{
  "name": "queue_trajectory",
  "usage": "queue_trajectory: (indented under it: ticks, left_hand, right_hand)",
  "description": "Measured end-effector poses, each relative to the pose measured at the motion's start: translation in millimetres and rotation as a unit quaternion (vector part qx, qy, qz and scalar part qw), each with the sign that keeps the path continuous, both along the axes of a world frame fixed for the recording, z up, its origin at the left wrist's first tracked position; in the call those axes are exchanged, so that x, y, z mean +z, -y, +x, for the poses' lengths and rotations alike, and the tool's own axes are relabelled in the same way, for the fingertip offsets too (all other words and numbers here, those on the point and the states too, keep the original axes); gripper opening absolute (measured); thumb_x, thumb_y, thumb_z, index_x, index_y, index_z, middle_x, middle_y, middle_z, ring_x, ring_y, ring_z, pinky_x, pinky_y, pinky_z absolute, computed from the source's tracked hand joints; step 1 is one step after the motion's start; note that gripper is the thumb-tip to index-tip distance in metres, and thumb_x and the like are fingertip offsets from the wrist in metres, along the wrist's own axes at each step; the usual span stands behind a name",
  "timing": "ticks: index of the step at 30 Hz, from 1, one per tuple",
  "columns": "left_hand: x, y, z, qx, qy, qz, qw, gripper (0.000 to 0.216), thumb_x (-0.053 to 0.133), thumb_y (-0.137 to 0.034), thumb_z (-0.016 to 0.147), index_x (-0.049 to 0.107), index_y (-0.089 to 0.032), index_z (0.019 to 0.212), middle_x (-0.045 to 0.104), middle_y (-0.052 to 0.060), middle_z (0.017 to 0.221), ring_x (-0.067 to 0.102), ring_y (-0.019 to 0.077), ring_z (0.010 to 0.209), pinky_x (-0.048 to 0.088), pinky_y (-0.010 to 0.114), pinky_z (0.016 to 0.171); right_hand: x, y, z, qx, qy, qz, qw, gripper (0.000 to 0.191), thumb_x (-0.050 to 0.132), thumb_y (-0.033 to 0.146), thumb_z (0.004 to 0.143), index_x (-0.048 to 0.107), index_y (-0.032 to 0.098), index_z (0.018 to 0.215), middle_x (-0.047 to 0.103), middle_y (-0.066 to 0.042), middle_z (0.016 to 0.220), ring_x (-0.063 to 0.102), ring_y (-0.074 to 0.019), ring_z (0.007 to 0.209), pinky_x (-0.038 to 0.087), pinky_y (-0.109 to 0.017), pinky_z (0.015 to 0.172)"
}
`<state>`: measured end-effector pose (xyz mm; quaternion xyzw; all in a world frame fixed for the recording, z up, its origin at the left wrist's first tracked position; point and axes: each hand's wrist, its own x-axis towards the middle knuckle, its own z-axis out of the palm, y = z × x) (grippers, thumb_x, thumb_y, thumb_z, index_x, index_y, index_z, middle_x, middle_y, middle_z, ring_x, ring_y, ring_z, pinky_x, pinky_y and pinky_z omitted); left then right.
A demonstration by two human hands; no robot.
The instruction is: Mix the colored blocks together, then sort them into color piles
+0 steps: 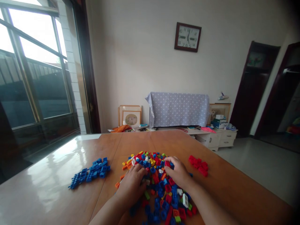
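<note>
A loose heap of toy building bricks [156,178] in red, blue, yellow, orange, green and white spreads over the wooden table [112,200] before me. My left hand [133,182] rests on the left side of this heap, fingers bent downward; what they hold, if anything, is hidden. Over the heap's right side, my right hand [177,172] pinches a red brick [167,163] between thumb and fingers. A group of blue bricks [93,170] lies apart on the left. Red bricks [198,165] form a smaller group on the right, beyond my right hand.
Past the table's far edge stands a low white cabinet [217,138], bearing a cloth-covered object [179,109], framed pictures [131,118] and small boxes [219,123]. A clock [187,37] hangs on the wall. Glass doors [39,75] are on the left.
</note>
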<state>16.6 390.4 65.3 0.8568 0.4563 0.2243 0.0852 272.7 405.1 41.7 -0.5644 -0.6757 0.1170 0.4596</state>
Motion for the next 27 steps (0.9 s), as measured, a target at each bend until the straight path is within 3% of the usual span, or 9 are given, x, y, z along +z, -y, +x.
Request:
queue_trajectory:
  ticks: [7, 14, 18, 23, 27]
  left_hand:
    - [-4.5, -3, -2, -0.015, 0.025, 0.011, 1.000, 0.019, 0.060, -0.019, 0.083, 0.063, -0.025, 0.101, 0.059, 0.006, 0.109, 0.057, 0.0240, 0.106, 0.045, 0.032, 0.088]
    - [-2.7, -2, -2, -0.018, 0.033, 0.004, 0.999, 0.029, 0.059, -0.037, 0.093, 0.064, -0.027, 0.120, 0.060, 0.007, 0.113, 0.058, 0.0255, 0.109, 0.047, 0.034, 0.090]
    - [-1.9, -3, -2, -0.021, 0.027, 0.000, 0.999, 0.031, 0.052, -0.038, 0.097, 0.064, -0.027, 0.124, 0.062, 0.007, 0.116, 0.058, 0.0258, 0.113, 0.047, 0.035, 0.093]
    - [-4.1, -4, -3, -0.018, 0.018, 0.011, 1.000, 0.035, 0.049, -0.036, 0.099, 0.062, -0.029, 0.131, 0.064, 0.007, 0.120, 0.058, 0.0260, 0.116, 0.047, 0.037, 0.096]
    - [-4.5, -2, -3, -0.021, 0.011, 0.030, 0.999, 0.036, 0.047, -0.033, 0.100, 0.060, -0.031, 0.133, 0.065, 0.005, 0.125, 0.058, 0.0263, 0.117, 0.046, 0.041, 0.100]
  right_hand:
    - [7.7, 4, 6, 0.064, -0.147, -0.064, 0.985, 0.032, 0.061, 0.037, 0.083, 0.072, 0.018, 0.108, 0.075, -0.005, 0.102, 0.067, -0.0240, 0.099, 0.051, -0.038, 0.093]
    - [14.4, 9, 6, 0.112, -0.220, -0.119, 0.962, 0.040, 0.060, 0.040, 0.085, 0.070, 0.019, 0.117, 0.075, -0.008, 0.114, 0.067, -0.0256, 0.111, 0.048, -0.042, 0.103]
    - [10.6, 5, 11, 0.126, -0.248, -0.122, 0.953, 0.043, 0.059, 0.044, 0.088, 0.068, 0.018, 0.122, 0.075, -0.011, 0.117, 0.067, -0.0265, 0.114, 0.046, -0.045, 0.105]
    - [8.4, 4, 16, 0.089, -0.203, -0.104, 0.970, 0.041, 0.060, 0.047, 0.088, 0.070, 0.020, 0.117, 0.075, -0.009, 0.112, 0.068, -0.0265, 0.106, 0.051, -0.040, 0.096]
    - [12.1, 9, 18, 0.070, -0.049, -0.054, 0.995, 0.035, 0.062, 0.043, 0.087, 0.073, 0.023, 0.114, 0.074, -0.006, 0.104, 0.066, -0.0245, 0.100, 0.051, -0.037, 0.092]
